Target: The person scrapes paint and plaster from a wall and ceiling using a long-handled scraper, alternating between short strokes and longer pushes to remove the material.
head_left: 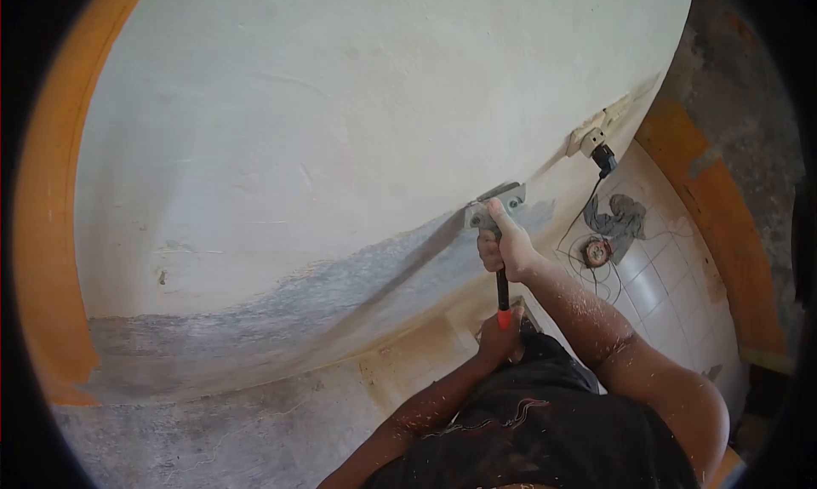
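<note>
A wall scraper (503,291) with a wide grey metal head, a black handle and a red section near its lower end meets the wall (340,140). Its blade edge lies along the border between pale paint and a scraped grey strip (357,280). My right hand (508,244) is closed around the upper handle, with the thumb pressed on the metal head. Lower down, my left hand (499,339) grips the handle's end by the red section. Pale flakes dot both forearms.
Right of the scraper, a wall socket (587,138) holds a black plug (603,159) with a hanging cord. A grey cloth (625,217) and a round reddish object (597,251) with loose wires lie on the tiled floor (672,297). Orange bands border the wall.
</note>
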The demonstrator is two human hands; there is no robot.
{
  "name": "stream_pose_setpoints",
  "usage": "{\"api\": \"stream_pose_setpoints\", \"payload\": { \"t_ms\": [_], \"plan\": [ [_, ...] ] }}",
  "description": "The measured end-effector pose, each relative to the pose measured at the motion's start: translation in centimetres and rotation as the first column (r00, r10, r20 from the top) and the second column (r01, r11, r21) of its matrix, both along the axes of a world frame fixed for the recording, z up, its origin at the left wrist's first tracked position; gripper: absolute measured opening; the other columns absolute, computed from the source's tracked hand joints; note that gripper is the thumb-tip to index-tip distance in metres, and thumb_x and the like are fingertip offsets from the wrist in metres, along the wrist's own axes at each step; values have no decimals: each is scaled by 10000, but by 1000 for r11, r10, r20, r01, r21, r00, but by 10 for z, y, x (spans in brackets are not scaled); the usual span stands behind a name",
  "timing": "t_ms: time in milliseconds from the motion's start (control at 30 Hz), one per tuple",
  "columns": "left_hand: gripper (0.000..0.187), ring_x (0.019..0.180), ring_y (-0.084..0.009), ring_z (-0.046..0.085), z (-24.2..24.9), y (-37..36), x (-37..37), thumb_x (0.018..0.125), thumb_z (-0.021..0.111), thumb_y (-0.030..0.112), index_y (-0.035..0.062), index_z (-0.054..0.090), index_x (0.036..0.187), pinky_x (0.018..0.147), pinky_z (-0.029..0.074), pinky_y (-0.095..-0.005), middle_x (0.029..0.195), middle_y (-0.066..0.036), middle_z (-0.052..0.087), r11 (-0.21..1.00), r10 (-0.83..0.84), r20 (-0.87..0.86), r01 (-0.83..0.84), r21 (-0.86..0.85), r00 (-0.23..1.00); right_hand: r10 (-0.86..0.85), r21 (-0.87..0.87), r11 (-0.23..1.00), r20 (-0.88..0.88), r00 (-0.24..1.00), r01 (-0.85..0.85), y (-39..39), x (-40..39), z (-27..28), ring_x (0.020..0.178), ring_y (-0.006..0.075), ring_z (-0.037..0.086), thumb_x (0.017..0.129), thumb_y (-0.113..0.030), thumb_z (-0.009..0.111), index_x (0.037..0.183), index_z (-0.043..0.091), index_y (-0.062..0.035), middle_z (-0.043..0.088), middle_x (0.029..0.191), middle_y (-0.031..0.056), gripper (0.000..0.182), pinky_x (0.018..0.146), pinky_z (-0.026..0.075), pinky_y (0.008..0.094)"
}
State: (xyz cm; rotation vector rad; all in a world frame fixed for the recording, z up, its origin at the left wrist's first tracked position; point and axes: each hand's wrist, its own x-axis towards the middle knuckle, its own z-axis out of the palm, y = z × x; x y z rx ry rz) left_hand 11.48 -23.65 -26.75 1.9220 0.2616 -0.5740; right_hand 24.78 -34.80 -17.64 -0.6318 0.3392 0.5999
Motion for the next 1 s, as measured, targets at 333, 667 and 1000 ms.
{"api": "stream_pose_setpoints", "payload": {
  "t_ms": [333,667,1000],
  "plan": [
    [424,542,-207,558,-27,-1,-6,830,548,419,10,560,715,536,415,-362,564,-94,541,1000,7,-53,-5,28,999,14,-17,1000,53,998,-13,0,5,0,333,75,220,793,-681,394,538,313,-180,283,445,-49,567,332,167,223],
    [404,570,-264,569,-4,-4,2,833,552,394,2,568,734,556,417,-372,603,-138,573,994,-60,26,57,94,998,8,68,998,43,999,-11,-5,5,-7,332,72,206,800,-677,383,532,307,-183,266,441,-61,567,336,152,220],
    [401,631,-288,600,23,-8,3,838,534,392,0,588,767,596,433,-389,638,-160,586,998,-14,26,12,69,1000,38,84,996,45,998,-42,-6,5,0,343,70,198,787,-686,396,515,282,-189,249,445,-62,578,344,151,226]
  ]
}}
